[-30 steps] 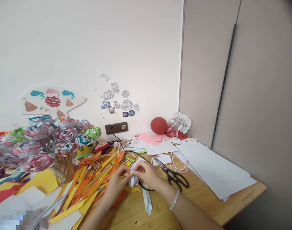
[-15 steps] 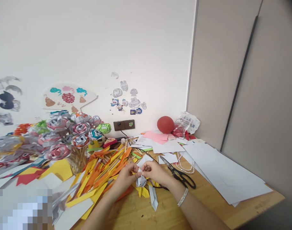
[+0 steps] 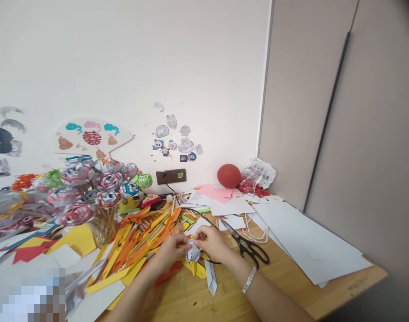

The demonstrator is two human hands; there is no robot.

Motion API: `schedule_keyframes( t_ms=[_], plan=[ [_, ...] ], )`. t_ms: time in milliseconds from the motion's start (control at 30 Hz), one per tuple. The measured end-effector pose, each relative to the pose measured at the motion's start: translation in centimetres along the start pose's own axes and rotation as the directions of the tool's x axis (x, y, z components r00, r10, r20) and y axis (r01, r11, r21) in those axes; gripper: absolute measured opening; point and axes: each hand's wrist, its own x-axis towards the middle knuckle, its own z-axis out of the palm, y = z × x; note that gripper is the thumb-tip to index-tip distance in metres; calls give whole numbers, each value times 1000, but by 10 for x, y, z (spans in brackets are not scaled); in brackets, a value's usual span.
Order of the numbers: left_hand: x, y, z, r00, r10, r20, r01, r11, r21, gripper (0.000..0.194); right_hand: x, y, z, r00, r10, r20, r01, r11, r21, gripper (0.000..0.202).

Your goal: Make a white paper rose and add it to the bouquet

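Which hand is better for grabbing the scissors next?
Probably the right hand: the scissors lie beside its wrist. The left hand is farther away, though both hold the white paper.

The head camera looked forward and slightly down from close above the wooden tabletop (image 3: pixel 177 295), facing the white wall (image 3: pixel 191 53).

This looks like a home craft corner: small cartoon paper cutouts (image 3: pixel 185 145) dot the plain white wall (image 3: pixel 157 53) beyond the right grip (image 3: pixel 210 242); left of it, layered white-and-pink paper flowers (image 3: pixel 77 212) crowd the brown wooden counter (image 3: pixel 187 306).
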Motion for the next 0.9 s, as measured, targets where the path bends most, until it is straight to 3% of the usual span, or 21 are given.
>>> schedule_keyframes(
  t_ms=[133,300,367,467,600,800,900],
  plan=[
    [-3,2,2,990,119,-74,-110,987,116,21,0,1,-5,997,25,72,-25,1000,0,9],
    [-8,10,6,961,237,-145,-192,944,267,19,0,-1,-10,987,-81,140,92,993,-77,8],
    [-8,13,4,972,196,-132,-162,960,229,21,-1,-4,-12,976,-166,139,188,969,-160,9],
    [-8,14,-5,996,85,-30,-85,996,13,26,-2,-6,-13,934,-324,151,355,893,-276,13],
    [-5,9,-14,1000,3,16,0,976,-219,33,-1,-7,-10,911,-388,139,412,861,-299,14],
    [-1,1,-9,999,22,25,-17,983,-185,28,-5,-10,-9,922,-355,152,382,898,-217,15],
    [0,-3,-7,999,35,10,-32,980,-197,31,-2,-7,-9,896,-410,170,441,863,-247,13]
  ],
)
